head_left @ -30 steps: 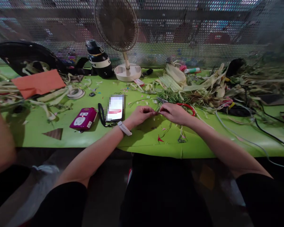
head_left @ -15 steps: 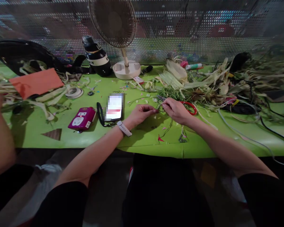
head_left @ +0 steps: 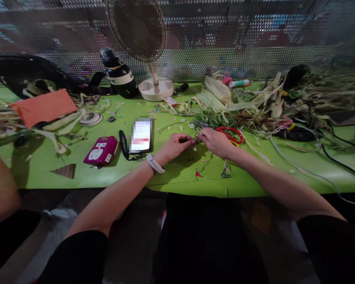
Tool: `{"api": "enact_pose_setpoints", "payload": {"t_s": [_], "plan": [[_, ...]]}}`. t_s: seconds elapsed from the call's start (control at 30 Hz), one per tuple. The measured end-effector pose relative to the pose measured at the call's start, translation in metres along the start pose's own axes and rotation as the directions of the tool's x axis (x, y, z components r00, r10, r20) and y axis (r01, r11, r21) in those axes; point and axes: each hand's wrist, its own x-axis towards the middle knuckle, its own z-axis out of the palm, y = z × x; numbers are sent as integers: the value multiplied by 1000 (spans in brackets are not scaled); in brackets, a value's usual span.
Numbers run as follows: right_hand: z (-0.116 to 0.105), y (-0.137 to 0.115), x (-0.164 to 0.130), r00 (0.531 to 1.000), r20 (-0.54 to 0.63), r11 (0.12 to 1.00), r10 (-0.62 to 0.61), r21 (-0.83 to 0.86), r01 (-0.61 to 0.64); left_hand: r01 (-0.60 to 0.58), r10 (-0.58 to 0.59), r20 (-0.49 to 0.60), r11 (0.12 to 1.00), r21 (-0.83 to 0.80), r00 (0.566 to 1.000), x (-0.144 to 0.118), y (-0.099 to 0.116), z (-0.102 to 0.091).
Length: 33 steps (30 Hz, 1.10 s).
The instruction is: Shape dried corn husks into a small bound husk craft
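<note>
Just above the green table my left hand [head_left: 178,145], a pale band on its wrist, pinches at the fingertips. My right hand [head_left: 213,140] is closed beside it, fingertips almost meeting the left ones. Between them is a thin green plant strand [head_left: 198,138], mostly hidden by my fingers. Right behind my right hand lie scissors with red handles [head_left: 235,134], blades pointing left. A heap of green plant scraps [head_left: 213,119] sits behind them. On the tabletop below my hands lie a small red scrap [head_left: 198,173] and a dark wiry tuft [head_left: 225,173].
Left of my hands lie a lit phone [head_left: 141,136] and a magenta power adapter [head_left: 101,151]. A fan [head_left: 156,90] and a black bottle [head_left: 120,75] stand behind. Dried corn husks [head_left: 215,92] and cables [head_left: 301,163] spread rightward. Another person's arm [head_left: 1,181] reaches in at the left.
My right hand has moved slightly down, showing more of the scissors' handles. The strand between my fingertips is less visible. The whole view has shifted a little.
</note>
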Motion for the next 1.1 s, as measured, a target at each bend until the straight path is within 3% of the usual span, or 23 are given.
{"api": "enact_pose_setpoints", "payload": {"t_s": [0.23, 0.43, 0.7, 0.93, 1.1], "plan": [[8, 5, -5, 997, -32, 997, -73, -36, 72, -175, 171, 38, 936, 304, 984, 1, -6, 0], [11, 8, -1, 999, 44, 998, -18, 56, 15, -228, 232, 37, 894, 385, 972, 4, -12, -4], [5, 7, 2, 997, 74, 988, 15, 152, -26, -446, 470, 137, 649, 616, 872, -3, 1, -1], [5, 12, 2, 999, 32, 971, 7, 240, -15, -440, 545, 100, 540, 718, 832, -7, 2, 0], [5, 8, 3, 999, 34, 974, 42, 223, -49, -586, 597, 254, 466, 663, 761, -4, -2, 0]]}}
